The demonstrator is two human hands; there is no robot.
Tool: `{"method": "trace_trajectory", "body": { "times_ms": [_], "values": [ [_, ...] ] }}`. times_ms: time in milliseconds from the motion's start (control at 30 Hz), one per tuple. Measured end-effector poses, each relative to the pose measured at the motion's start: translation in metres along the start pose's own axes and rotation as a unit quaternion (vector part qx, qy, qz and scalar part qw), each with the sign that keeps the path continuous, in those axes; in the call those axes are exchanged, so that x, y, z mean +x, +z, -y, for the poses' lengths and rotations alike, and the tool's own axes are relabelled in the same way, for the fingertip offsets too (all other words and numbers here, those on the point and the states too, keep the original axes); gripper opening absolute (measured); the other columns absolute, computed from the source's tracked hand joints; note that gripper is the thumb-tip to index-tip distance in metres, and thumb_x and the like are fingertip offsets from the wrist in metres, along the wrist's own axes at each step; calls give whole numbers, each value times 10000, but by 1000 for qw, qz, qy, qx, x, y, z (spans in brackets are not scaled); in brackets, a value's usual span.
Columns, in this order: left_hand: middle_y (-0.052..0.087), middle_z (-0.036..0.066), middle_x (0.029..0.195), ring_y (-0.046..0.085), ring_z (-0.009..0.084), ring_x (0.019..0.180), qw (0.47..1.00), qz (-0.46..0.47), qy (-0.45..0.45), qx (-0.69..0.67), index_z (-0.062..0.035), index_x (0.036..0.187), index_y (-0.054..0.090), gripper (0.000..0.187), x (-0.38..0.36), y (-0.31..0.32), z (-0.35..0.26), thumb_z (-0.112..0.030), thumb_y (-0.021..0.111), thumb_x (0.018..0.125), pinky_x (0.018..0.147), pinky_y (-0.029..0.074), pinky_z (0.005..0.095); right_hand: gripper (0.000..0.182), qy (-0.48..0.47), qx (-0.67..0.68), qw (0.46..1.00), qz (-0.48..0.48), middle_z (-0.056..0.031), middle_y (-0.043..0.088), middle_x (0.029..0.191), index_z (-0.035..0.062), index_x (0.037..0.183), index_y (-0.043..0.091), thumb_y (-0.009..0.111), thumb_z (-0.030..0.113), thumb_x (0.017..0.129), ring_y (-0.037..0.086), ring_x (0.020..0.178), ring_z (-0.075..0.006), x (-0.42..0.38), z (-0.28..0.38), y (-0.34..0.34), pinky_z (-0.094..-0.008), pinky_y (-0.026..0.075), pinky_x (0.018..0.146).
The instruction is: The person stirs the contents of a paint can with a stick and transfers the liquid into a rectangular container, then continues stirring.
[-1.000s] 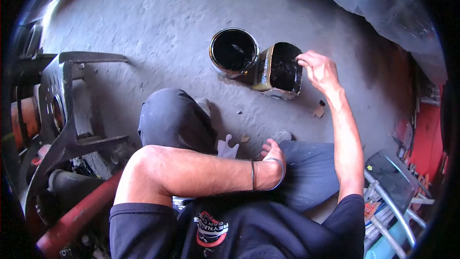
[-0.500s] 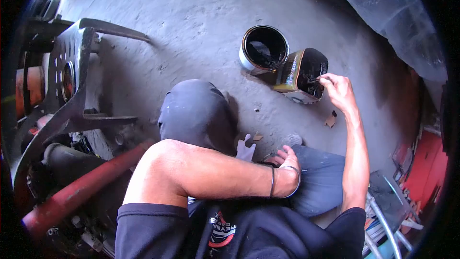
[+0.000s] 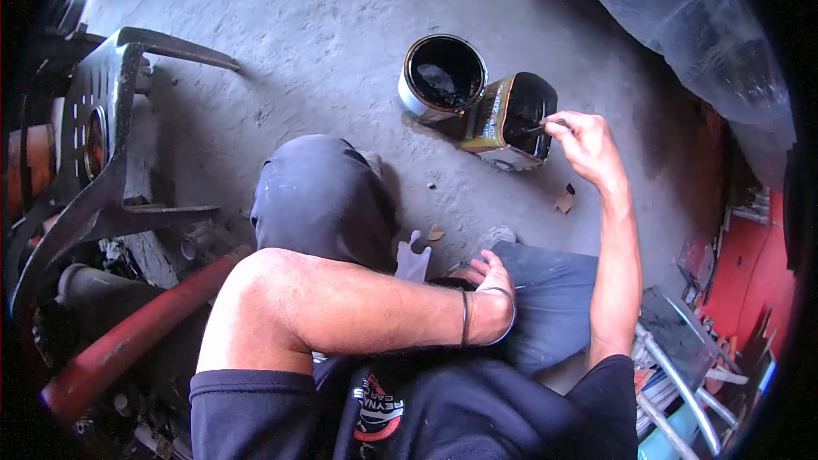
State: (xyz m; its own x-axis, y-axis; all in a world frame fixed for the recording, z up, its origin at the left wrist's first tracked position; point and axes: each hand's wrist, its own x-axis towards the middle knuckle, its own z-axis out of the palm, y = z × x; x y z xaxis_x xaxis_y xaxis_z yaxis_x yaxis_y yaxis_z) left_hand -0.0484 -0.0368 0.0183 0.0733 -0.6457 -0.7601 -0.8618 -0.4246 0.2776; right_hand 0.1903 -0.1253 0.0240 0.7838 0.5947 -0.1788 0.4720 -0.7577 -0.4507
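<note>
My right hand (image 3: 584, 146) pinches a thin, stick-like tool (image 3: 534, 129). Its far end is inside a rectangular can (image 3: 487, 138) with a cut-open top and dark, wet-looking insides, so I cannot make out the tip. Touching that can is a round metal tin (image 3: 414, 102) of glossy black liquid. My left forearm crosses in front of my body, and my left hand (image 3: 494, 302) lies by my bent right leg with its fingers loosely apart, holding nothing. A dark band circles the left wrist.
A perforated dark metal frame (image 3: 104, 111) stands at the left, above a red pipe (image 3: 145, 336). Clear plastic sheeting (image 3: 682, 25) hangs at upper right. Metal tubes (image 3: 682, 392) and a red panel (image 3: 750, 273) are at lower right. Small scraps (image 3: 564, 198) lie on the concrete floor.
The whole view has shifted slightly, so everything sits further left. My right hand still pinches the thin tool at the rectangular can. My left hand rests in the same place.
</note>
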Motion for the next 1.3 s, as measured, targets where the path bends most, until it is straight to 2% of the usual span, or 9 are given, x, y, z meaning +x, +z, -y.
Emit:
{"method": "trace_trajectory", "body": {
  "times_ms": [33, 133, 167, 467, 533, 767, 833, 1000, 1300],
  "values": [
    [762, 195, 1257, 687, 410, 1236, 1000, 2, -13, 1, -40, 1292, 757, 553, 4, 1, -1, -350, 842, 842, 1106, 429, 669, 249, 15, -3, 1000, 21, -187, 804, 964, 6, 1119, 796, 683, 185, 988, 782, 881, -261, 3, -8, 9, -385, 583, 802],
    [761, 183, 1269, 681, 403, 1249, 1000, 0, -12, 1, -51, 1291, 761, 551, 2, -3, 6, -346, 849, 834, 1103, 431, 668, 246, 11, -45, 999, -8, -179, 802, 977, 46, 1114, 804, 690, 222, 986, 785, 902, -315, 7, -20, 35, -411, 587, 812],
    [761, 183, 1269, 681, 403, 1249, 1000, 0, -13, 1, -51, 1291, 761, 551, 0, -4, 8, -346, 849, 834, 1103, 431, 668, 245, 57, -57, 997, 3, -163, 805, 1018, 78, 1114, 808, 691, 252, 987, 778, 942, -346, 8, -22, 39, -429, 590, 831],
    [761, 175, 1284, 683, 398, 1256, 999, -21, -34, -12, -51, 1303, 758, 559, 3, -13, 20, -354, 845, 841, 1115, 428, 655, 212, 46, -34, 992, -117, -128, 809, 1062, 90, 1096, 806, 674, 231, 1007, 780, 973, -320, 21, -40, 51, -397, 595, 846],
    [722, 161, 1389, 628, 405, 1348, 998, -9, -51, -28, -150, 1357, 746, 527, 5, -16, 23, -421, 769, 907, 1130, 391, 675, 205, 55, -27, 990, -128, -127, 808, 1067, 89, 1095, 803, 676, 225, 1008, 780, 973, -321, 24, -42, 52, -394, 595, 846],
    [733, 166, 1369, 642, 404, 1327, 999, 5, -36, -5, -146, 1350, 752, 497, 4, -19, 44, -402, 748, 924, 1129, 393, 673, 133, 18, -49, 979, -197, -80, 800, 1073, 118, 1086, 792, 703, 164, 998, 774, 968, -322, 30, -50, 57, -399, 604, 834],
    [748, 206, 1304, 677, 411, 1267, 999, -16, -29, -27, -48, 1319, 753, 555, 1, -23, 49, -354, 824, 861, 1124, 418, 653, 120, -10, -52, 975, -215, -73, 799, 1076, 115, 1088, 781, 713, 132, 990, 779, 957, -309, 30, -47, 56, -387, 609, 815],
    [746, 217, 1297, 677, 420, 1260, 999, -34, -25, -32, -29, 1326, 742, 533, -4, -23, 44, -319, 807, 884, 1127, 412, 662, 124, -31, -52, 976, -210, -72, 796, 1080, 119, 1095, 781, 715, 144, 993, 776, 968, -310, 28, -43, 56, -394, 612, 827],
    [749, 206, 1296, 674, 410, 1266, 1000, 13, 1, -27, -30, 1333, 734, 542, -2, -4, 27, -328, 810, 886, 1127, 410, 651, 154, -34, -120, 990, -73, -101, 786, 1063, 105, 1097, 803, 701, 156, 993, 753, 973, -352, 22, -53, 65, -448, 594, 827]
  ]
}}
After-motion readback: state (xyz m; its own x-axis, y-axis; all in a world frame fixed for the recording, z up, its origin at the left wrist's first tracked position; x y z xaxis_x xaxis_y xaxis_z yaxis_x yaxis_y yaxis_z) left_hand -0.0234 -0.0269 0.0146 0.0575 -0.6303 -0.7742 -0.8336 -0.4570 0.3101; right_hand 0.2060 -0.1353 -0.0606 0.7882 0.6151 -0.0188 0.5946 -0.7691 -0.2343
